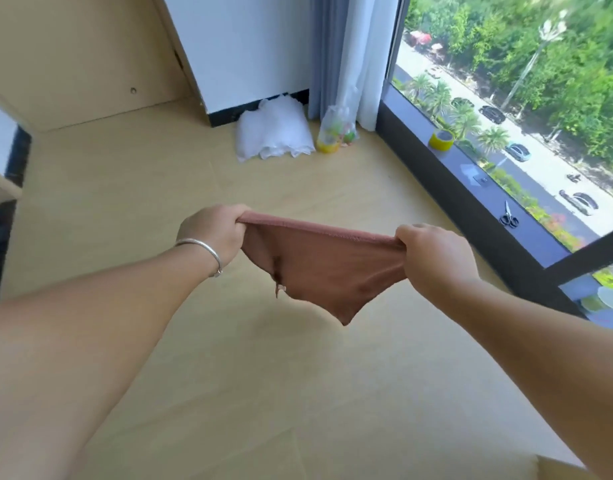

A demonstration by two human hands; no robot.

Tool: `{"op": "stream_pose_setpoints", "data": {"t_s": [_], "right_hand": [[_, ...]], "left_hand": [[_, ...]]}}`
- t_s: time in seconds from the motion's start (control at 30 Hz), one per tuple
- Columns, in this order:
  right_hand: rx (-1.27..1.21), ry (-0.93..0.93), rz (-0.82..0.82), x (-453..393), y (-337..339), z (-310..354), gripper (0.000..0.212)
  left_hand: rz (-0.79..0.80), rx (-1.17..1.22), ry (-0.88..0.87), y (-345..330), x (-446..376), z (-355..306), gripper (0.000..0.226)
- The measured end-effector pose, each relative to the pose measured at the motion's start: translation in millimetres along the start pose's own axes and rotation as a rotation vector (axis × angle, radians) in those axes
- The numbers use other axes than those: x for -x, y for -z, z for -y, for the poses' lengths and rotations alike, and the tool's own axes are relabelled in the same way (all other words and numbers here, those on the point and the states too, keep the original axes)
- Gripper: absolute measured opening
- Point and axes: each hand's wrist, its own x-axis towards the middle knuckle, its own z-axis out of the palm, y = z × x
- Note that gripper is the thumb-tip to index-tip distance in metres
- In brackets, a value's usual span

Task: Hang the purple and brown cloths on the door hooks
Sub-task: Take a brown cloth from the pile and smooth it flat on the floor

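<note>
A brown cloth [327, 268] hangs stretched between both hands above the light wooden floor, its top hem taut and its lower corner pointing down. My left hand [216, 233], with a silver bracelet on the wrist, grips the cloth's left top corner. My right hand [433, 258] grips the right top corner. A small loop or tag dangles from the cloth's lower left edge. No purple cloth, door or hooks are in view.
A white crumpled bag [273, 133] and a clear bag of small items [334, 133] lie by the curtain [336, 53]. On the dark window sill [471, 174] sit a yellow tape roll [441, 139] and scissors [508, 216]. Wooden furniture stands at the left.
</note>
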Motion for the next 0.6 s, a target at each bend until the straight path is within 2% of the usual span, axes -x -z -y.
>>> {"op": "stream_pose_setpoints", "data": {"t_s": [0.1,0.2,0.27,0.33,0.43,0.6], "right_hand": [[-0.004,0.079,-0.025,-4,10,24,0.022],[-0.044,0.141,-0.005,10,6,38,0.024],[-0.050,0.203,0.044,29,-8,45,0.024],[-0.061,0.257,0.119,55,-33,47,0.027],[-0.049,0.272,0.245,104,-85,45,0.029],[0.002,0.272,0.489,200,-186,28,0.017]], "left_hand": [[-0.094,0.085,0.074,25,33,24,0.034],[-0.025,0.029,0.099,28,78,46,0.031],[0.063,-0.100,0.086,16,114,59,0.024],[0.171,-0.224,0.055,-8,152,68,0.022],[0.303,-0.278,0.030,-61,213,72,0.025],[0.551,-0.287,-0.030,-168,321,76,0.033]]}}
